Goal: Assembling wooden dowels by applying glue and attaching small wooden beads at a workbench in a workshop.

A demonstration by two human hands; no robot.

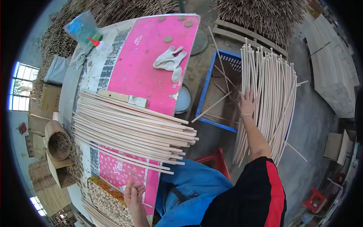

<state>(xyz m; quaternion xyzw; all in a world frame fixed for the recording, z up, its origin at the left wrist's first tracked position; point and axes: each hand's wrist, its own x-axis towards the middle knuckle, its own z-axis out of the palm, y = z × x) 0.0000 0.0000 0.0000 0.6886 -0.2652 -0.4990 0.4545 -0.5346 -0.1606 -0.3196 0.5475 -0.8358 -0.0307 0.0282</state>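
Note:
My right hand [246, 101] reaches out and lies on the left edge of a big pile of long wooden sticks with round knobs [270, 98]. Its fingers are spread, and no stick is plainly gripped. My left hand [134, 195] is raised over the near edge of the pink-covered table [128, 72], fingers loosely bent and apart, with nothing seen in it. Just beyond it, a row of plain wooden sticks [132, 126] lies across the table. Beside it on the left stands a box of small round wooden pieces [109, 200].
A blue plastic crate [206, 92] with a few loose sticks sits beside the knobbed pile. On the table are a white glove [170, 62] and a bottle with a red tip [101, 46]. A red stool [220, 160] stands near my legs; stacked boards [332, 64] rise at right.

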